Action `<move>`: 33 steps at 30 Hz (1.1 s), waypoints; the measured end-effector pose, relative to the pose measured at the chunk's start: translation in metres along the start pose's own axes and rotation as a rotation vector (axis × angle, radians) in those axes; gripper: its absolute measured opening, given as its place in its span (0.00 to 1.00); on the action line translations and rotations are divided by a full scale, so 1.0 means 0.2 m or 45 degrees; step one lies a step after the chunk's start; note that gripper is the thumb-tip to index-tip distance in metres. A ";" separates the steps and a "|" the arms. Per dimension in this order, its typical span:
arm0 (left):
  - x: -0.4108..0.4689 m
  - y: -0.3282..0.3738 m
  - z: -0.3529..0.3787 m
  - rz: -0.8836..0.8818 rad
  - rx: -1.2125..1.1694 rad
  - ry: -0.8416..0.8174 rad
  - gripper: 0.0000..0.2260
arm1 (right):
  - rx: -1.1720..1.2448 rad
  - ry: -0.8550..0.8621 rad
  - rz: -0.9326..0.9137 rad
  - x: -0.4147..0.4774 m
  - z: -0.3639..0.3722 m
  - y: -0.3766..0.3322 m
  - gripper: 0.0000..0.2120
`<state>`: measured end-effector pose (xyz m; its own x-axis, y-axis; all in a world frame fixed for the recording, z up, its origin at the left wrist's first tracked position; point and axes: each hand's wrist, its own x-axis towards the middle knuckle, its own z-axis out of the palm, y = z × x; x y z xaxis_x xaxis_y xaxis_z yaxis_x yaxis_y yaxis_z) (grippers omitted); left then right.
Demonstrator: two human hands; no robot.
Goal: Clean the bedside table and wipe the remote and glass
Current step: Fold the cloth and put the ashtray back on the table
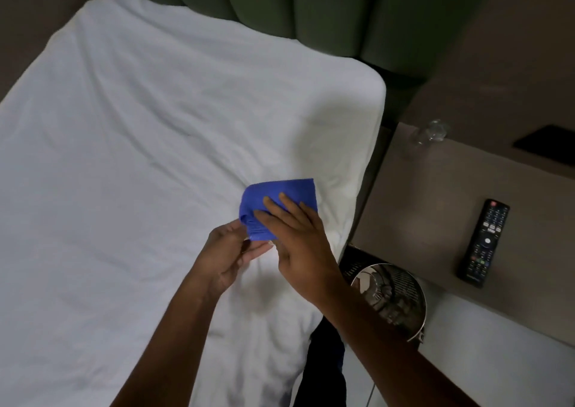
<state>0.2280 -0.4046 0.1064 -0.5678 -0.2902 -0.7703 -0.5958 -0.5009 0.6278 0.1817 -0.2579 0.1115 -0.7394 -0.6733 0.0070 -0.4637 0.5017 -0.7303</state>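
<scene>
A folded blue cloth [284, 193] is held over the white bed, near its right edge. My right hand [298, 242] lies on top of the cloth with fingers spread over it. My left hand [228, 252] pinches the cloth's lower left corner from beneath. The brown bedside table [420, 207] stands to the right of the bed. A black remote [483, 242] lies on its near right part. A clear glass [432, 133] stands upright at its far end. Both hands are well left of the table.
The white bed [140, 158] fills the left and middle, with a green padded headboard [311, 2] behind it. A round metal mesh bin [390, 297] sits on the floor between the bed and the table, under my right forearm. A dark recess [547, 142] is on the wall at right.
</scene>
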 end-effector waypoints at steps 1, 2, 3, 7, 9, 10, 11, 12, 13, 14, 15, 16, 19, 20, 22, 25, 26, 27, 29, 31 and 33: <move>0.01 0.01 0.03 0.027 -0.039 0.020 0.11 | -0.036 0.020 -0.029 -0.01 -0.02 0.01 0.24; 0.03 0.03 0.07 0.049 -0.076 0.040 0.11 | -0.065 0.046 -0.047 -0.02 -0.04 0.04 0.24; 0.04 0.05 0.11 0.065 -0.115 0.055 0.10 | -0.095 0.075 -0.063 -0.04 -0.07 0.06 0.23; 0.10 0.11 0.28 0.109 -0.148 0.038 0.06 | -0.269 0.207 0.034 -0.12 -0.18 0.20 0.24; 0.13 0.10 0.40 0.152 -0.100 -0.052 0.05 | -0.292 0.318 0.193 -0.15 -0.24 0.28 0.25; 0.14 0.10 0.46 0.169 -0.057 -0.095 0.06 | -0.290 0.380 0.269 -0.15 -0.26 0.32 0.26; 0.15 0.08 0.53 0.173 0.010 -0.139 0.07 | -0.280 0.443 0.343 -0.15 -0.28 0.36 0.27; 0.16 0.07 0.60 0.166 0.081 -0.182 0.09 | -0.270 0.499 0.407 -0.15 -0.32 0.40 0.27; 0.17 0.05 0.67 0.141 0.134 -0.231 0.10 | -0.262 0.540 0.456 -0.14 -0.35 0.44 0.27; 0.19 0.03 0.75 0.109 0.172 -0.279 0.11 | -0.262 0.558 0.488 -0.14 -0.38 0.47 0.26; 0.20 0.00 0.82 0.078 0.198 -0.318 0.11 | -0.265 0.563 0.505 -0.15 -0.42 0.51 0.25; 0.23 -0.02 0.90 0.054 0.212 -0.343 0.10 | -0.260 0.561 0.514 -0.17 -0.44 0.54 0.24; 0.33 -0.10 1.14 -0.007 0.215 -0.338 0.10 | -0.164 0.588 0.594 -0.27 -0.50 0.67 0.23; 0.37 -0.14 1.24 -0.019 0.243 -0.318 0.10 | -0.107 0.599 0.661 -0.33 -0.52 0.73 0.23; 0.45 -0.23 1.44 -0.026 0.309 -0.283 0.07 | -0.011 0.638 0.783 -0.45 -0.56 0.83 0.22; 0.57 -0.38 1.72 -0.024 0.386 -0.269 0.08 | 0.139 0.776 0.960 -0.68 -0.62 0.95 0.17; 0.62 -0.42 1.81 -0.041 0.371 -0.251 0.09 | 0.200 0.801 1.041 -0.76 -0.65 1.00 0.16; 0.67 -0.47 1.90 -0.055 0.352 -0.220 0.09 | 0.254 0.817 1.127 -0.86 -0.67 1.05 0.17; 0.80 -0.52 2.02 -0.056 0.308 -0.128 0.10 | 0.395 0.857 1.204 -1.00 -0.71 1.14 0.15; 0.91 -0.56 2.10 -0.054 0.303 -0.074 0.06 | 0.591 0.936 1.196 -1.13 -0.75 1.21 0.10; 1.00 -0.61 2.15 -0.019 0.354 -0.020 0.04 | 0.709 0.980 1.202 -1.25 -0.77 1.30 0.13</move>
<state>-0.0582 -0.0506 -0.0765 -0.5653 -0.2709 -0.7791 -0.7358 -0.2612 0.6248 0.1711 0.1247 0.0249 -0.8345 0.3734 -0.4051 0.4966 0.1914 -0.8466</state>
